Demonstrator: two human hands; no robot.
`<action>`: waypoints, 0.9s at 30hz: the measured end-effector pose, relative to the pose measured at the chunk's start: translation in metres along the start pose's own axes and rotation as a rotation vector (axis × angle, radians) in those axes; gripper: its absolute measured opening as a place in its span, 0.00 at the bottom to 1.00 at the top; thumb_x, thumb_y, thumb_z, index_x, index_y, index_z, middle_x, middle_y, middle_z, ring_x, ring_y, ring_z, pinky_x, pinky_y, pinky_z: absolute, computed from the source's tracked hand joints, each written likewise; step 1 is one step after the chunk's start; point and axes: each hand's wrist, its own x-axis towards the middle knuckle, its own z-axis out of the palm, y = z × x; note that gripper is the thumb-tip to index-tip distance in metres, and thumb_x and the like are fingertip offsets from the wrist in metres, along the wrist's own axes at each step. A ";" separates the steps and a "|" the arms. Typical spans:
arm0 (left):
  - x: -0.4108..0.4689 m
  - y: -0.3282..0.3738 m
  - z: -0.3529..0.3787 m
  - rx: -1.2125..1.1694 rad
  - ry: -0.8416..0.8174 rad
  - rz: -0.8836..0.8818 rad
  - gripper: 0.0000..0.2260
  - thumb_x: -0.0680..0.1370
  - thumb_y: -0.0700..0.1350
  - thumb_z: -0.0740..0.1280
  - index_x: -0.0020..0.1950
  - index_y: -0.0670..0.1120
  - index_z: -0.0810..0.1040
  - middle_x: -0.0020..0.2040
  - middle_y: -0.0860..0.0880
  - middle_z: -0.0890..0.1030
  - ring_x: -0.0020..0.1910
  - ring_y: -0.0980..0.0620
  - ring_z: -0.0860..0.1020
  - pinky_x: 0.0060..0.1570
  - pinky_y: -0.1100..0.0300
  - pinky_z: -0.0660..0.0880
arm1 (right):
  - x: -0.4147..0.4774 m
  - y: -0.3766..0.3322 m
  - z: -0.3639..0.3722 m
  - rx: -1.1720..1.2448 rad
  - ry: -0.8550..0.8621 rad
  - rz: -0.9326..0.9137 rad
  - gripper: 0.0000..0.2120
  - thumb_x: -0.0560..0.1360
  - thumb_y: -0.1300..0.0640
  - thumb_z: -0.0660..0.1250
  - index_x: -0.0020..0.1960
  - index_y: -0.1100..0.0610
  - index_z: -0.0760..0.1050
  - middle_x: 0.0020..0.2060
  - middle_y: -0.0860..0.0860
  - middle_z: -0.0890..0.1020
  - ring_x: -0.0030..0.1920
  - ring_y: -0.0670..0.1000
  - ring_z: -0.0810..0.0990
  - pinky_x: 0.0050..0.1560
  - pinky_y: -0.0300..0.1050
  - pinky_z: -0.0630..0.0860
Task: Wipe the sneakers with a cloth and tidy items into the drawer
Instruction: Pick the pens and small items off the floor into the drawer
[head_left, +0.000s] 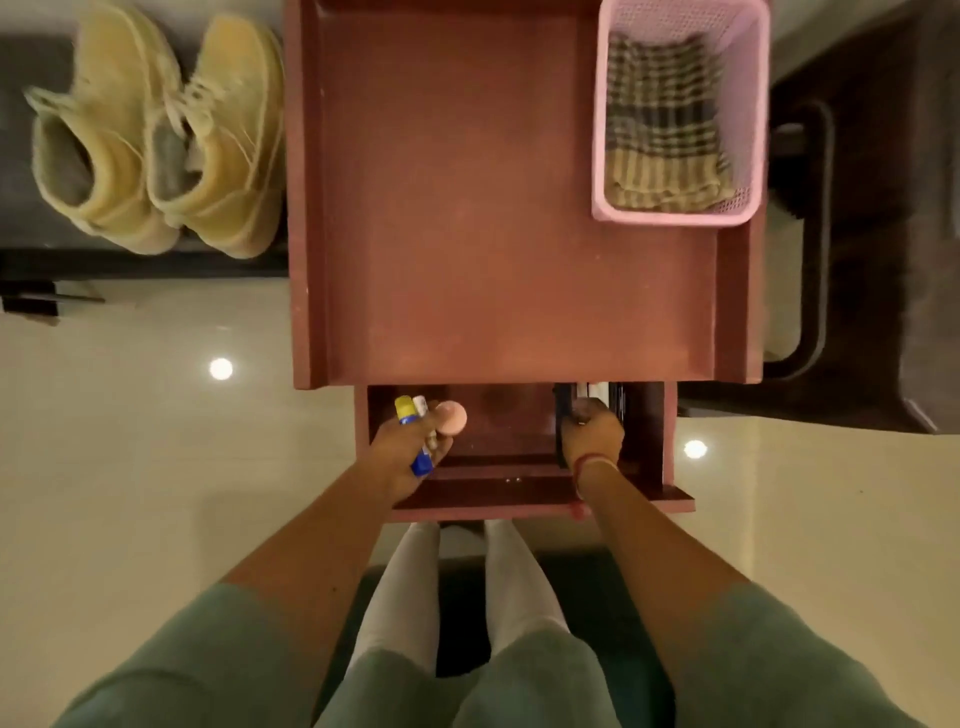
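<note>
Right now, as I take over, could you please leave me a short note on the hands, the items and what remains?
Left hand holds a blue-and-yellow tube, a white stick and a pink round piece over the open drawer.
Right hand curls over a dark item at the drawer's right side.
Sneakers stand side by side left of the table; the checked cloth lies in the pink basket on its top.
Done: cloth is stowed; whether the sneakers got wiped I cannot tell.
Left: set the held items down in the drawer and close it.
</note>
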 end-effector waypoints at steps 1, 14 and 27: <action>0.008 -0.001 0.002 0.018 -0.001 -0.007 0.04 0.76 0.37 0.69 0.47 0.41 0.75 0.36 0.45 0.76 0.25 0.57 0.78 0.32 0.63 0.79 | 0.005 0.002 0.005 0.013 0.028 0.009 0.07 0.72 0.70 0.64 0.49 0.68 0.79 0.45 0.60 0.82 0.46 0.55 0.79 0.43 0.39 0.71; 0.056 -0.006 0.006 0.133 -0.107 0.017 0.05 0.76 0.36 0.68 0.48 0.45 0.76 0.46 0.48 0.80 0.43 0.53 0.80 0.34 0.63 0.80 | 0.056 0.038 0.051 -0.193 0.067 -0.141 0.06 0.73 0.60 0.68 0.46 0.63 0.78 0.48 0.60 0.82 0.50 0.61 0.80 0.46 0.47 0.73; 0.064 -0.009 -0.019 0.083 0.054 0.081 0.05 0.78 0.34 0.66 0.51 0.41 0.73 0.48 0.45 0.77 0.41 0.52 0.77 0.39 0.61 0.78 | 0.030 0.010 0.085 -0.557 -0.030 -0.622 0.20 0.76 0.51 0.59 0.60 0.65 0.73 0.57 0.66 0.77 0.60 0.65 0.72 0.60 0.54 0.68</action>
